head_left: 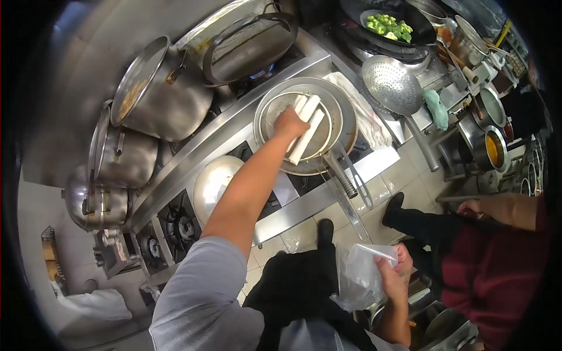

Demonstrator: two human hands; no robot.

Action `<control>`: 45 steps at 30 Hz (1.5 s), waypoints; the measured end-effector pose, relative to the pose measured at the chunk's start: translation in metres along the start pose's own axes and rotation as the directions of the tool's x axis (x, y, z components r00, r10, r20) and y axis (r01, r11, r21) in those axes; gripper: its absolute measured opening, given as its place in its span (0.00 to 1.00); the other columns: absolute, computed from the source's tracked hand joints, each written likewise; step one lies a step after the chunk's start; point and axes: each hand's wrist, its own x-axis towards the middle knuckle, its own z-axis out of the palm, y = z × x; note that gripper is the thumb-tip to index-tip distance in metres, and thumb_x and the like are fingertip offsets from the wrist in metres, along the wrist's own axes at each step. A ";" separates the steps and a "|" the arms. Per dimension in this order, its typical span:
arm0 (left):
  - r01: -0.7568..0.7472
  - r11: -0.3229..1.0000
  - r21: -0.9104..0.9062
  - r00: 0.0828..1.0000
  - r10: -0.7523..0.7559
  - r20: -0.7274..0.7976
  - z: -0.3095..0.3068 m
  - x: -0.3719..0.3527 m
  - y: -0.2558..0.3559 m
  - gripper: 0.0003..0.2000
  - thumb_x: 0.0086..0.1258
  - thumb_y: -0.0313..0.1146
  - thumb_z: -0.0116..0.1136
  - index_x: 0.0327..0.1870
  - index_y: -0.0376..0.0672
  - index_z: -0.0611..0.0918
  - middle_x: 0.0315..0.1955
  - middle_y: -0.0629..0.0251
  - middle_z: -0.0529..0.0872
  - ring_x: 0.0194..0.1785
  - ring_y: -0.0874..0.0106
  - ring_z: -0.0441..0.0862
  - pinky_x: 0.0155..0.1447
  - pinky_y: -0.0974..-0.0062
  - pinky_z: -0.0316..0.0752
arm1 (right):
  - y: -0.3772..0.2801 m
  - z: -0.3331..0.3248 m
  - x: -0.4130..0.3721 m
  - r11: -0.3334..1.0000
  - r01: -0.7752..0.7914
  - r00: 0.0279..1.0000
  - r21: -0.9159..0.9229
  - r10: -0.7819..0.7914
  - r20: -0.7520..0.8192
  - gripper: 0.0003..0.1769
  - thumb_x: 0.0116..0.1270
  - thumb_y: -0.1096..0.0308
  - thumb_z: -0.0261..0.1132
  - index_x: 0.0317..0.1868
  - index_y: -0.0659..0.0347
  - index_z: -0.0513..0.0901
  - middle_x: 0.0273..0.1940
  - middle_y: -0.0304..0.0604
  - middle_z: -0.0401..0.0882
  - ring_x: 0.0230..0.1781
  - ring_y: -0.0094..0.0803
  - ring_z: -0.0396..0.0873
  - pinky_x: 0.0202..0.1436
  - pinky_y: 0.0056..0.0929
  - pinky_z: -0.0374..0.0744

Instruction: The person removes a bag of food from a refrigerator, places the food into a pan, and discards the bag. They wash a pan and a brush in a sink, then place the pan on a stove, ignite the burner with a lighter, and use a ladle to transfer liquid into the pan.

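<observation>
My left hand [289,124] reaches over a round strainer [335,104] resting in a wide metal pan [349,126]. Its fingers are closed around long white rolls [307,137], which look like uncooked spring rolls; the fingertips are partly hidden. Handles of the pan and of tools stick out toward me. Close to my body, my right hand [398,270] grips the top of a clear plastic bag [358,272], which hangs down from it.
A wok [424,47] holding green vegetables [388,27] stands at the back right, beside a perforated ladle [391,85]. Large pots [167,88] line the left. A domed metal lid [213,184] lies near my forearm. A co-worker in a maroon shirt [497,263] stands close at right.
</observation>
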 end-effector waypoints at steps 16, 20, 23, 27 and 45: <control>-0.337 0.773 -0.537 0.894 0.441 0.074 -0.037 -0.072 0.027 0.32 0.65 0.50 0.57 0.62 0.36 0.64 0.49 0.59 0.76 0.51 0.69 0.75 0.55 0.72 0.70 | -0.026 0.042 0.023 0.997 0.073 0.997 0.002 -0.073 0.029 0.12 0.60 0.69 0.66 0.40 0.62 0.72 0.36 0.36 0.76 0.36 0.20 0.72 0.40 0.21 0.73; 0.116 0.385 -0.915 0.479 0.786 0.391 -0.030 -0.214 0.016 0.31 0.65 0.41 0.62 0.65 0.42 0.62 0.55 0.67 0.73 0.58 0.78 0.68 0.63 0.75 0.63 | -0.033 0.091 0.045 0.970 0.130 0.989 0.207 -0.141 0.040 0.18 0.61 0.65 0.66 0.47 0.63 0.72 0.41 0.39 0.75 0.41 0.24 0.73 0.47 0.24 0.72; 0.146 0.368 -0.918 0.547 0.743 0.385 -0.032 -0.262 -0.007 0.26 0.62 0.32 0.61 0.61 0.40 0.68 0.53 0.67 0.76 0.54 0.77 0.72 0.59 0.76 0.66 | -0.021 0.103 0.057 0.926 0.376 0.919 -0.025 -0.369 0.141 0.23 0.59 0.63 0.67 0.51 0.65 0.71 0.44 0.45 0.75 0.46 0.32 0.73 0.52 0.30 0.71; 0.188 0.422 -0.887 0.847 0.387 0.364 -0.075 -0.296 -0.058 0.15 0.55 0.22 0.53 0.46 0.36 0.79 0.36 0.70 0.82 0.39 0.79 0.77 0.45 0.77 0.73 | -0.006 0.095 0.038 0.665 0.548 0.836 -0.507 -0.463 0.296 0.27 0.58 0.58 0.66 0.52 0.68 0.72 0.47 0.56 0.73 0.53 0.47 0.70 0.58 0.37 0.68; -0.158 -0.159 -0.975 0.574 -0.818 0.041 -0.060 -0.619 -0.526 0.16 0.62 0.30 0.51 0.50 0.37 0.74 0.39 0.60 0.80 0.41 0.67 0.80 0.46 0.68 0.76 | 0.058 0.158 0.005 0.990 -0.139 0.948 -0.029 0.141 0.285 0.12 0.62 0.63 0.66 0.29 0.56 0.71 0.13 0.30 0.65 0.07 0.17 0.60 0.09 0.14 0.58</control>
